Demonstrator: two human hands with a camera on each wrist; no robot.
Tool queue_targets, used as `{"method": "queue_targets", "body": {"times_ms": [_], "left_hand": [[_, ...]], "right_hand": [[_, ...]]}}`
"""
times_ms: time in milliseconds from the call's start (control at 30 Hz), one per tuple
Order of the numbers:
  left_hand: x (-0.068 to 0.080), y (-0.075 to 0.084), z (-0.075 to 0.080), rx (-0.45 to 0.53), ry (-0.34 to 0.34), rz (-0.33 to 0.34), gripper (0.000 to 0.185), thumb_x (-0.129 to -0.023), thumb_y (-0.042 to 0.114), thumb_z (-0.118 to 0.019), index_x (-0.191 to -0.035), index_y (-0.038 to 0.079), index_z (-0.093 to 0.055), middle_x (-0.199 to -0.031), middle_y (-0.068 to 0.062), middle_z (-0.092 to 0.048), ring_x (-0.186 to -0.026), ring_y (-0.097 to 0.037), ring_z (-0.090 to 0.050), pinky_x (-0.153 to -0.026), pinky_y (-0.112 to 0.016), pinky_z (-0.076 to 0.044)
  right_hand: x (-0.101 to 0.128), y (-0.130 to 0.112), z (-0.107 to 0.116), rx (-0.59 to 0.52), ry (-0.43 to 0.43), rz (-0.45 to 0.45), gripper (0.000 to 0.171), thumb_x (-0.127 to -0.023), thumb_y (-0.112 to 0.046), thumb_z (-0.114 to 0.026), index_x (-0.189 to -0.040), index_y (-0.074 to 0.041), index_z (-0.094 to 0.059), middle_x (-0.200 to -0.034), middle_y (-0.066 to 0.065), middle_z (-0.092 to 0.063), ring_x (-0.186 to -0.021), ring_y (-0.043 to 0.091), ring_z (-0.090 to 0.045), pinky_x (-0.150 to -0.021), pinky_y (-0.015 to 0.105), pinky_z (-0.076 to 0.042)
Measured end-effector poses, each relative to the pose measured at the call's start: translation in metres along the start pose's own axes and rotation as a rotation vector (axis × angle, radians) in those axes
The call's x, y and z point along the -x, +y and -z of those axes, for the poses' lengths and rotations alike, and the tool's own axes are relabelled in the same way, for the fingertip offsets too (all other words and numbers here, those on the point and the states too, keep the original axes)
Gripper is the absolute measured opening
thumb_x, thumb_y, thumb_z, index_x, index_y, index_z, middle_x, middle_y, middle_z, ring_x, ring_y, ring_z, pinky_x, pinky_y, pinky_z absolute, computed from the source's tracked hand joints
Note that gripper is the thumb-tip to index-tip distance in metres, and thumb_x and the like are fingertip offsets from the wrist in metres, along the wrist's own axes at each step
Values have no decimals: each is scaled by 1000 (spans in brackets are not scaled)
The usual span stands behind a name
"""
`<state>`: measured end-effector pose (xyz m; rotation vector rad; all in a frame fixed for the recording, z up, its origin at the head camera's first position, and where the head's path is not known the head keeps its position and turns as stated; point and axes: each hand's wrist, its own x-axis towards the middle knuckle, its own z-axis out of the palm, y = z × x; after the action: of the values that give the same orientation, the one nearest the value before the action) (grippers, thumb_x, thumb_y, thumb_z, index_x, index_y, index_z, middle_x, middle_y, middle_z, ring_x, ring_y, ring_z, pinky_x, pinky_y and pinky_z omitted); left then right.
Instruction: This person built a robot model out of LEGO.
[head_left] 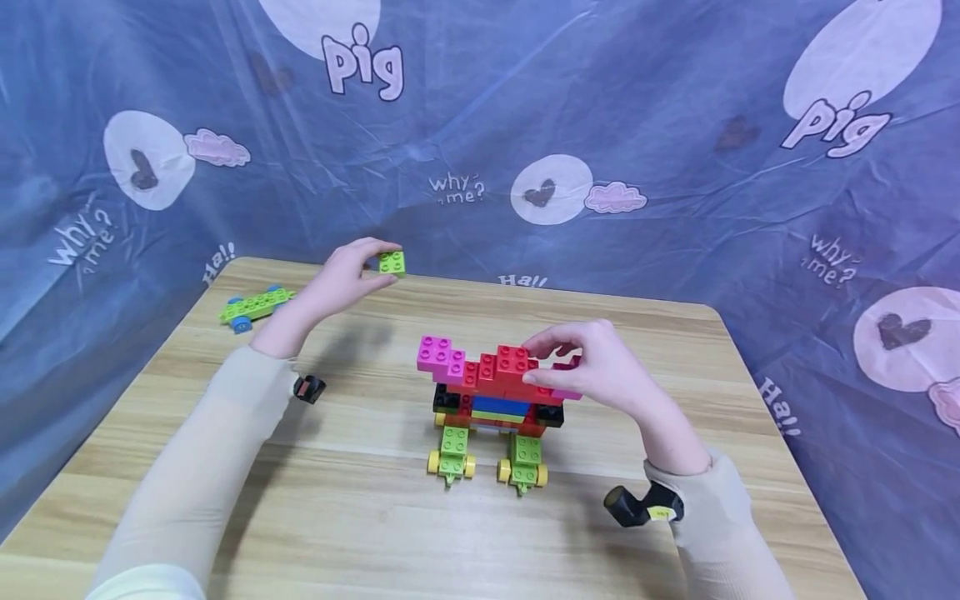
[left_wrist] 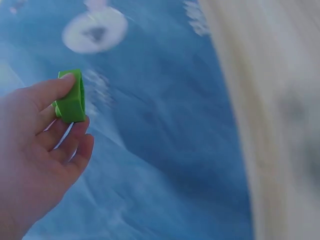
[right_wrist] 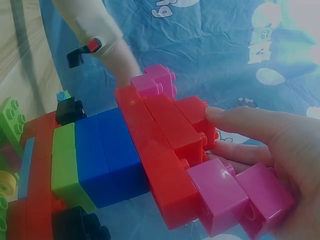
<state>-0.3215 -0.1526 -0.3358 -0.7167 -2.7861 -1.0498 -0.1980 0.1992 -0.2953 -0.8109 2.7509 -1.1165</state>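
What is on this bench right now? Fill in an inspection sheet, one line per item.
Surface: wooden table, light grain.
Job's things: brick model of red, pink, blue and green bricks on yellow wheels; small green brick held above the table.
Clutter: green wheeled plate near the far left corner.
Grippers: left hand pinches the small green brick; right hand grips the model's pink bricks.
Cables: nothing seen.
Surroundings: blue printed sheet behind and beside the table.
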Motion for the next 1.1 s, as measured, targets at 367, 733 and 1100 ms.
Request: {"method": "queue_targets", "body": {"times_ms": [367,733,1100], "left_hand": [[15,85,2,57,76,-174,45,-87,15,-74,-128,1,-62,-124,-15,-66,-100,-26,-63,-90,-40,-53],[29,136,-5,99,82,-310,50,-81,16,-80,-126,0,-64,-125,-13,-67,-101,-23,-66,-92,-36,-53],[37,161,-19,91,2,-383,54,-79,19,-80,-127,3,-64,-125,-12,-68,-103,-23,-68,-92,-35,-55]], "right_hand": [[2,-1,0,12,21,44,33,-79,-16,-82,-109,-4,-73,-103,7,-75,-91,18,-66,-77,30,-58],[-3,-9,3,11,130,79,39,-82,-13,-79,-118,-2,-68,-112,10,-72,-99,24,-67,-85,41,-55],[-5,-14,3,-28,299,196,45,-76,-2,-80,-119,-2,-68,-113,11,-72,-100,21,-68,-88,20,-52]]}}
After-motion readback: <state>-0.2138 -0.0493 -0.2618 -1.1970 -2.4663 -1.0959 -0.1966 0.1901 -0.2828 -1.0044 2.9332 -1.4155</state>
